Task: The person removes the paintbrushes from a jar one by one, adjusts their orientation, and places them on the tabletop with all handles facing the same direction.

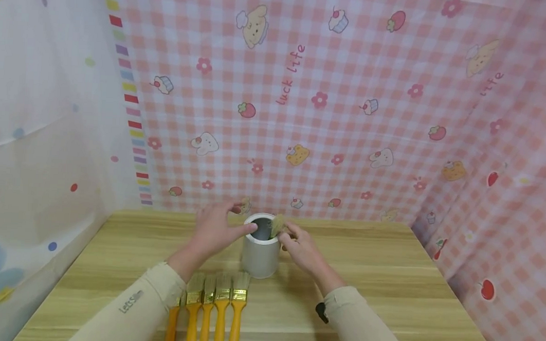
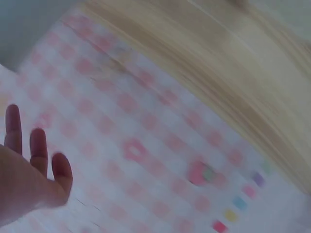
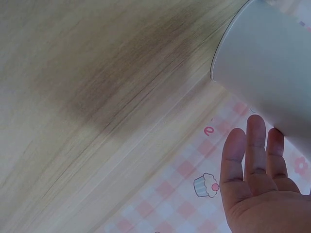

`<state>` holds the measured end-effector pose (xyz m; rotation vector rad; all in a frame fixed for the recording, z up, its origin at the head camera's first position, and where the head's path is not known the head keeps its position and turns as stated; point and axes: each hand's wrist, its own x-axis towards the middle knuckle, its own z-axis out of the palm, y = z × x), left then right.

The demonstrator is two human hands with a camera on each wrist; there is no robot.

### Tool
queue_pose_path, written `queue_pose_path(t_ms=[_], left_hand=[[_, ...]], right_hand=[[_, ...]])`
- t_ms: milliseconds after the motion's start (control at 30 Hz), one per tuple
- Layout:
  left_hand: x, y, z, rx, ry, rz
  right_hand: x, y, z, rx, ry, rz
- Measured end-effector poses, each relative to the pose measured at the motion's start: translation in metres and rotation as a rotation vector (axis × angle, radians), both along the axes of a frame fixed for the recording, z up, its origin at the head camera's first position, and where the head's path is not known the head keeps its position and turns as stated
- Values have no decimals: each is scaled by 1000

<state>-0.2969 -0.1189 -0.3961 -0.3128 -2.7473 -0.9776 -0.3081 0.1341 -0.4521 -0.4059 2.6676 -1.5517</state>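
Observation:
A light grey can (image 1: 260, 260) with a white rim stands upright on the table. The pale bristles of a paintbrush (image 1: 277, 225) show at the right of its mouth; the rest of that brush is hidden. At this right side, my right hand (image 1: 300, 248) pinches the paintbrush with thumb and forefinger, while its other fingers (image 3: 256, 150) extend beside the can wall. My left hand (image 1: 211, 231) is spread at the can's left, its thumb at the rim and its fingers held apart. Nothing is in the left hand.
Several paintbrushes (image 1: 221, 312) with yellow handles lie side by side in front of the can, bristles pointing away from me. The left sleeve partly covers the leftmost one. A pink checked cloth (image 1: 274, 139) hangs behind the wooden table (image 1: 364, 278).

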Motion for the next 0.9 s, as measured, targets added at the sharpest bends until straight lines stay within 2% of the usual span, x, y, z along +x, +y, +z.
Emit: queue_pose_path(t_ms=[167,333,533,733,900], left_hand=[[-1,45,0,-43,61,18],[-2,68,-1,-21,62,21],[-6,70,-3,13,49,37],[-11,60,-7,47,63,5],[-13,56,-8,26,3,-13]], right_hand=[[0,2,-1,-4,-24,8],[1,1,-3,-3,-26,16],[0,0,-2,-22,-13,17],[0,0,0,-29,3,20],[0,2,-1,-19,-11,25]])
